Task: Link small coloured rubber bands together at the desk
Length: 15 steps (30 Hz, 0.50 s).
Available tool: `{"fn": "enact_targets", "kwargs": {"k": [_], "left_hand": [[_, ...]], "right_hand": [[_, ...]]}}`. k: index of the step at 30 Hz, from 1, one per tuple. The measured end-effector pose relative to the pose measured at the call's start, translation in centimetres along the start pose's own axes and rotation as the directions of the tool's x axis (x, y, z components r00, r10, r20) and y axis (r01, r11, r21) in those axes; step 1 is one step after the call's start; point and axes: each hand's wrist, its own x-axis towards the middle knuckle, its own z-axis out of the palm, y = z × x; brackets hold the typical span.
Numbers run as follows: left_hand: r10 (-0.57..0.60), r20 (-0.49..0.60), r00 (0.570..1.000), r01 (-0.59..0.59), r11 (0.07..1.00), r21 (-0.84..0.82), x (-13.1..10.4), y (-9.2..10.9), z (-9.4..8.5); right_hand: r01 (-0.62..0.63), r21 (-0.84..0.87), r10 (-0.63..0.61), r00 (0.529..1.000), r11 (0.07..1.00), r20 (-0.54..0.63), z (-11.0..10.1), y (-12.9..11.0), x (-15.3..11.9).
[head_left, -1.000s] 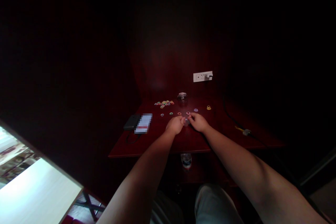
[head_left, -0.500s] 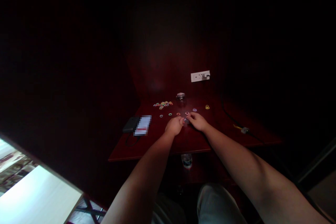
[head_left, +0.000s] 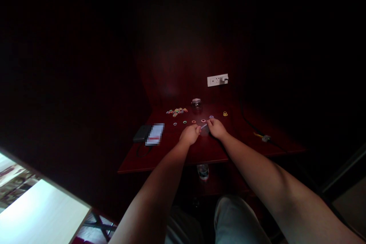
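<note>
My left hand (head_left: 190,134) and my right hand (head_left: 217,128) hold a pale lilac band (head_left: 203,126) stretched between their fingertips, above the dark red table (head_left: 171,156). Just beyond them lies a row of small rings: a bluish one (head_left: 175,124), a green one (head_left: 184,122), an orange-red one (head_left: 193,122), a pink one (head_left: 203,121) and a purple one (head_left: 211,117) partly behind my right hand. Farther right is a yellow ring (head_left: 225,114). A pile of several coloured rings (head_left: 177,111) lies at the back left.
A lidded clear jar (head_left: 196,103) stands at the back. On the left are a black case (head_left: 142,134) and a phone (head_left: 154,134) with a cable. A cable with a yellow-tied clump (head_left: 265,138) runs along the right. A clear cup (head_left: 203,172) is below the front edge.
My hands have moved slightly apart, and the lilac band between them now looks stretched into a straight strip. The whole view has shifted slightly, with the table things appearing a little higher.
</note>
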Motion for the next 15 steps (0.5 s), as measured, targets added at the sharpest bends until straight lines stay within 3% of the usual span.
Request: {"fn": "enact_targets", "kwargs": {"k": [9,15], "left_hand": [[-0.013,-0.001,1.000,0.013,1.000,-0.004,-0.24,0.20,-0.04],[0.021,-0.010,1.000,-0.021,1.000,-0.022,-0.07,-0.11,0.17]], "right_hand": [[-0.030,0.049,0.036,0.993,0.998,-0.112,-0.34,0.84,0.33],[0.114,0.108,-0.125,0.987,0.988,0.102,0.04,0.45,-0.18]]}}
